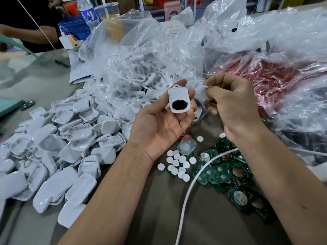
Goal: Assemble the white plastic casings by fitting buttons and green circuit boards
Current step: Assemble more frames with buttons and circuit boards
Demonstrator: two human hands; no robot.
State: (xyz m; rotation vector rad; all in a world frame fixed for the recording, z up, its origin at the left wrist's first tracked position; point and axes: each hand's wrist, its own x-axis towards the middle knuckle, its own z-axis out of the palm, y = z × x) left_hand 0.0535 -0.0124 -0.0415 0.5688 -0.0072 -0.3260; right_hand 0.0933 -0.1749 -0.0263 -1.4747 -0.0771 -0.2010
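My left hand (159, 121) is palm up and holds a white plastic casing (178, 99) with a dark oval hole at its lower end. My right hand (231, 103) is just right of it, its thumb and fingers pinched on a small white piece (205, 89) against clear plastic film; what the piece is I cannot tell. Several round white buttons (177, 164) lie loose on the table below my hands. A heap of green circuit boards (228, 172) lies to their right. A big pile of white casings (62, 147) covers the table's left side.
Clear plastic bags (141, 55) of casings fill the middle back, and a bag with red contents (265, 76) sits at right. A white cable (191, 188) runs across the boards. A water bottle (87, 11), blue crate (74, 26) and another person's arm (30, 34) are at far left.
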